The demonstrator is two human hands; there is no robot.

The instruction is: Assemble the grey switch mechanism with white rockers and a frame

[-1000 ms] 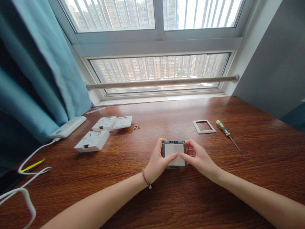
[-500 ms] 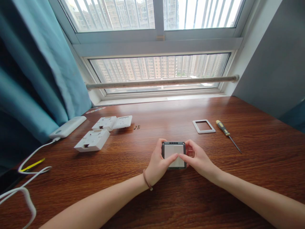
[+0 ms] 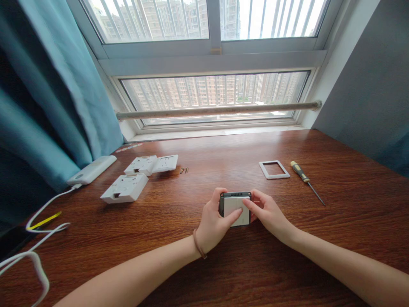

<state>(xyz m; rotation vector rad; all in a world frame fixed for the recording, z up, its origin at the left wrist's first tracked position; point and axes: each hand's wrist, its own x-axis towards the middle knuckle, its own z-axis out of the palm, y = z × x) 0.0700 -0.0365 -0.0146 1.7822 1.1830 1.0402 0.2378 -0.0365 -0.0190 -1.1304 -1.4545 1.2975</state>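
Observation:
Between my two hands is a wall switch module with a white face and a dark frame, held tilted above the table. My left hand grips its left side, the thumb lying across the white face. On the right side, my right hand is closed around the edge, its thumb pressing on the upper part of the face. The fingers behind the module are hidden. Beyond my right hand lies a white square frame, and beside that a screwdriver with a grey and yellow handle.
White mounting boxes and a white socket plate stand at the left, with small screws beside them. A white power bank with a white cable and a yellow stick lie further left.
The switch module has shifted slightly right and tilted. My right thumb has moved up its face, apart from the left thumb, and the white face now sits unevenly against the dark frame.

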